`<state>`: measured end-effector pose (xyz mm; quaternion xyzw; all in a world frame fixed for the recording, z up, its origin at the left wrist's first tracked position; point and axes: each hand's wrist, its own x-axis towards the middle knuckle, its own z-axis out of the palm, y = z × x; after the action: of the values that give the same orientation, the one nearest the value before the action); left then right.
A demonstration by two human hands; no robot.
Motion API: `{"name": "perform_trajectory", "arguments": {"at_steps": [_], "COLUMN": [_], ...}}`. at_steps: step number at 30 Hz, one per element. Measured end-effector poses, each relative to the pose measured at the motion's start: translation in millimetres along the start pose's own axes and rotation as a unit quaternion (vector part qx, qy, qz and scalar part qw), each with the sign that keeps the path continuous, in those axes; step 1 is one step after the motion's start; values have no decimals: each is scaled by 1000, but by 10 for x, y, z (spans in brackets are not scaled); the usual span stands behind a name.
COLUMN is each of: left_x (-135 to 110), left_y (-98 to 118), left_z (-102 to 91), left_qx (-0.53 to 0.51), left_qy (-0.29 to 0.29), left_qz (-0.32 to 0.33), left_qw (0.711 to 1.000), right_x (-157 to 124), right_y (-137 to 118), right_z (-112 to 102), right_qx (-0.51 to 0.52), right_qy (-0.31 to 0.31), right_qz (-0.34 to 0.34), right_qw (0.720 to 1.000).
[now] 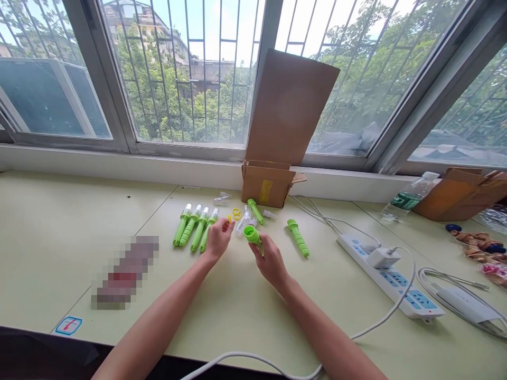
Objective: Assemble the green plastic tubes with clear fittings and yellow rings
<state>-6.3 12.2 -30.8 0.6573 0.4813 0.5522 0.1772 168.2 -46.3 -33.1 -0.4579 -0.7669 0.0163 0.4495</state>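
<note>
My right hand (271, 261) is wrapped round a green plastic tube (251, 233), its wide hollow end tilted up toward me. My left hand (218, 240) is closed at the fingertips on a small yellow ring (228, 218), partly hidden by the fingers. Just beyond it lie more yellow rings (236, 214) and clear plastic caps (243, 224). To its left, several green tubes with clear tops (193, 224) lie side by side. One loose green tube (256, 212) rests behind my right hand, another green tube (298, 238) to its right.
A cardboard box (264, 184) with a raised flap stands against the window sill. On the right are a power strip (390, 277) with cables, a coiled charger cable (461, 301), a water bottle (412, 196) and another carton (459, 195). A blurred flat object (127, 272) lies left.
</note>
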Motion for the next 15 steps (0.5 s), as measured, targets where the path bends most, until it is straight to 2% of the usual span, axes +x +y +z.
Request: {"name": "perform_trajectory", "arguments": {"at_steps": [8,15], "left_x": [-8,-41], "left_y": [138,190], "left_z": [-45,8], "left_qx": [12,-82], "left_qy": [11,-62], "left_qz": [46,60], "left_qw": [999,993], "right_x": [7,7], "right_y": [0,43], "right_z": [-20,-28], "right_qx": [-32,-85], "right_qy": [-18,-41], "right_qz": [30,65], "right_qw": [999,993]}}
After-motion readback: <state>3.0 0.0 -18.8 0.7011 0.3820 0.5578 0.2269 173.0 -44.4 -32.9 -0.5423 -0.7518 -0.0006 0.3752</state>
